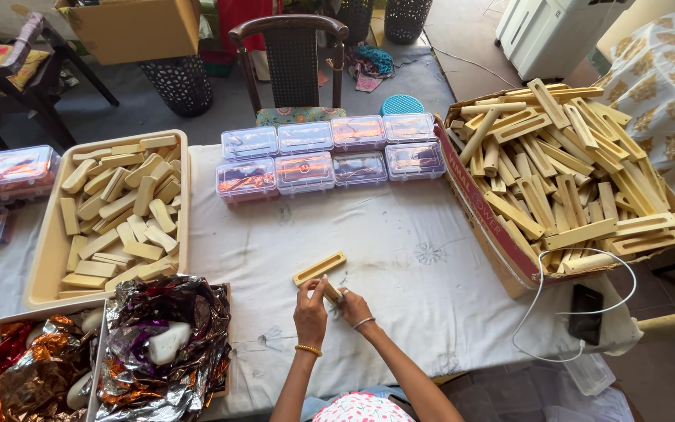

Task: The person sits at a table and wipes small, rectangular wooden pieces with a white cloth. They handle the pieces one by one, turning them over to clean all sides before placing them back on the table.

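Holding: both hands pinch one small tan wooden stick [330,292] over the white tablecloth [400,258]; left hand [311,310] and right hand [352,305] closed on its ends.
Handling: looks light, stiff, dry; best gripped by its ends.
Nearby: slotted pale wooden holder [319,268] just beyond; cardboard box of wooden pieces [501,242] to the right.

Both forearms enter from near edge, angled inward and away, converging near centre. Left hand [311,310] raised, fingers curled, thumb side up, gold bangle at wrist. Right hand [355,307] just beside it, almost touching, fingers bent inward toward left, thin silver bangle at wrist. Both closed in pinching grip on same small piece between them. Arms bare.
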